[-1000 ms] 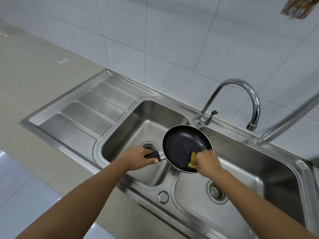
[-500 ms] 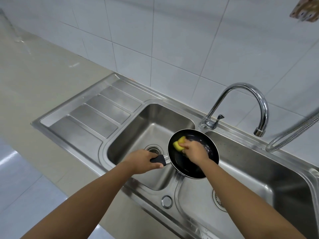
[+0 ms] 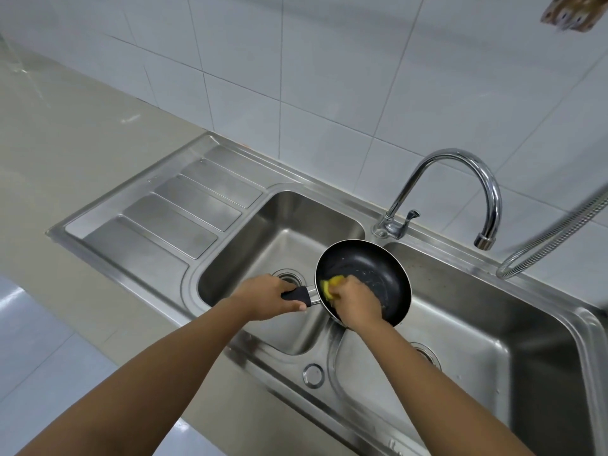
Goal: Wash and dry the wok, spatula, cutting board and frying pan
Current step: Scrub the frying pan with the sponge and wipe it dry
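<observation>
Black frying pan [image 3: 378,274] held by left hand [image 3: 266,297], right hand [image 3: 357,299] inside.

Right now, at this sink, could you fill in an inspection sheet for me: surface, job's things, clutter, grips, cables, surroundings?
Surface: stainless steel double sink with draining board, set in a beige countertop.
Job's things: black round frying pan held over the divider between the basins; the job's other items not seen.
Clutter: nothing seen.
Grips: left hand holds the pan's black handle; right hand grips a yellow sponge inside the pan.
Cables: none; a ribbed metal hose at the right edge.
Surroundings: curved chrome tap, no water seen running; white wall tiles; blurred brown object top right, unidentifiable.
</observation>
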{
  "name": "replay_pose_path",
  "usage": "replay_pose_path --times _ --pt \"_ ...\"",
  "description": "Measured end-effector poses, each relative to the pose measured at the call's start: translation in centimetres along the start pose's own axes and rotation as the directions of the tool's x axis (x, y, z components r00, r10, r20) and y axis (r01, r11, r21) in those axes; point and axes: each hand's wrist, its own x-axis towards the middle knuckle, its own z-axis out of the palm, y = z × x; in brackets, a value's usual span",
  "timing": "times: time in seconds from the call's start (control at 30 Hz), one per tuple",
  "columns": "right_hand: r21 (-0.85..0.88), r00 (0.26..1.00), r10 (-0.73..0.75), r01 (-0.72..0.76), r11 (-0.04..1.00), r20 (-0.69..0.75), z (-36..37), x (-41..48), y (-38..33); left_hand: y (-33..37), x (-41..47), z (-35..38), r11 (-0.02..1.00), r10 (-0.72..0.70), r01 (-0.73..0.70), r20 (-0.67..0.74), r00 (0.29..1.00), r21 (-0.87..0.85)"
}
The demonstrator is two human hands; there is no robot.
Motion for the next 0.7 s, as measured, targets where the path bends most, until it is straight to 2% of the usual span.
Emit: replay_pose_path --times 0.17,0.27,0.37,0.43,0.53,0.63,0.7 --pt "0.128 0.997 0.075 -0.072 0.989 -0.018 -1.9 3.5 0.0 0.0 -0.4 0.8 1.0 -0.011 0.011 -0.006 1.0 -0.004" --pt "0.054 0.992 0.116 -0.113 0.992 -0.043 -2.7 4.1 1.5 -0.1 -0.5 1.3 1.0 -0.026 0.026 -0.013 1.0 0.013" --pt "-0.064 0.968 0.23 -0.237 0.969 -0.1 -3.1 3.6 3.4 -0.5 -0.4 1.6 1.0 -0.029 0.029 -0.027 0.999 0.012" --pt "-0.138 0.964 0.252 -0.261 0.955 -0.082 -3.1 2.4 4.4 -0.8 -0.3 1.8 1.0 -0.031 0.03 -0.023 0.999 -0.004" --pt "-0.112 0.972 0.234 -0.231 0.966 0.008 -2.8 0.2 5.2 -0.8 0.0 1.8 0.999 -0.02 0.02 -0.015 1.0 -0.028" --pt "-0.089 0.989 0.093 -0.083 0.993 0.118 -1.8 -1.4 3.5 -0.8 0.2 1.2 0.999 -0.019 0.019 -0.002 1.0 -0.04" --pt "-0.076 0.992 0.015 -0.006 0.997 0.124 -1.2 -1.3 1.5 -0.7 0.4 0.9 0.999 -0.003 0.003 0.006 1.0 -0.038"
